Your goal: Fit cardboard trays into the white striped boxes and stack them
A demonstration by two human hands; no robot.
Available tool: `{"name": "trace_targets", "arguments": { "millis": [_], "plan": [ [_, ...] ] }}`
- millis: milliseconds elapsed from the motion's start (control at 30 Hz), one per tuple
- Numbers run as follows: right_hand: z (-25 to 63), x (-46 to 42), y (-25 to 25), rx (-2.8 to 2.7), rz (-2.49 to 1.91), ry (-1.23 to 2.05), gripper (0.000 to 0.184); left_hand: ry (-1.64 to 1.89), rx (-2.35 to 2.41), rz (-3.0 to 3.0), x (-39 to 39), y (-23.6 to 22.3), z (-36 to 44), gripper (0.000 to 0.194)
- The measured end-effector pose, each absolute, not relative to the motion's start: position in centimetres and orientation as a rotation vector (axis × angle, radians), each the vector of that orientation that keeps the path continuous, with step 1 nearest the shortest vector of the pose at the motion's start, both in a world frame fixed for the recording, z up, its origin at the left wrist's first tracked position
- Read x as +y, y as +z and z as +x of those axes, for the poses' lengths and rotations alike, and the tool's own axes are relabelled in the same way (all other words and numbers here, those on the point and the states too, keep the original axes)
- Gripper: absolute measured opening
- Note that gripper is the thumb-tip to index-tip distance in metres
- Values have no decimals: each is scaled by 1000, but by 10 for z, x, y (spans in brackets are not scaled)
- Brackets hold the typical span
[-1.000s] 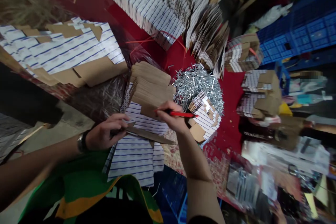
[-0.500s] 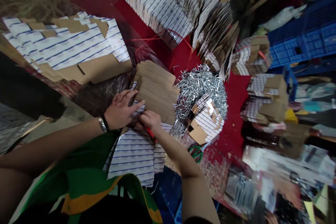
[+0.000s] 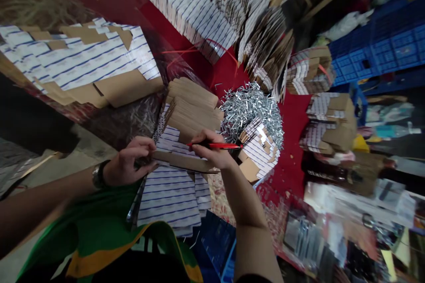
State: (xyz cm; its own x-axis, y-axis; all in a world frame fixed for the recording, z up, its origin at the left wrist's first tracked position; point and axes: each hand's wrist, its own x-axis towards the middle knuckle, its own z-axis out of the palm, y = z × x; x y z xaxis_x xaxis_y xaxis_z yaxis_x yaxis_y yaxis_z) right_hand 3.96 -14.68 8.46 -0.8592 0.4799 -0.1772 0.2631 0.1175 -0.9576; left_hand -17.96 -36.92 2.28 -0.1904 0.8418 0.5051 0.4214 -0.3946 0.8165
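Note:
A printed cardboard piece (image 3: 182, 161) stands tilted in front of me, its brown side edge facing up. At its left end, my left hand (image 3: 134, 161) pinches it between thumb and fingers. My right hand (image 3: 210, 148) is closed around a slim red pen (image 3: 224, 146) and rests by the right part of the same piece. Just beyond both hands lies a stack of brown cardboard sheets (image 3: 194, 115). Closer to my body, white sheets with blue stripes (image 3: 168, 196) lie flat under the piece.
A heap of small shiny metal pieces (image 3: 250, 106) sits to the right, with a small cardboard stack (image 3: 260, 150) against it. Striped cardboard piles (image 3: 109, 59) stand on the left, and more bundles (image 3: 199, 9) at the back. Blue crates (image 3: 378, 48) are at far right.
My left hand has moved left and down, my right hand right. The cardboard piece is now raised on edge between them. The red pen now points sideways across my right hand.

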Motion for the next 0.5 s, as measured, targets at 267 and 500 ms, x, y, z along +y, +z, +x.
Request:
{"name": "trace_targets", "arguments": {
  "millis": [267,500],
  "plan": [
    [25,-168,51,-2577,-404,1523,11,1103,1037,2027,-374,38,-206,45],
    [19,-204,-12,-2770,-348,638,26,994,1848,1949,-331,10,-189,56]
  ]
}}
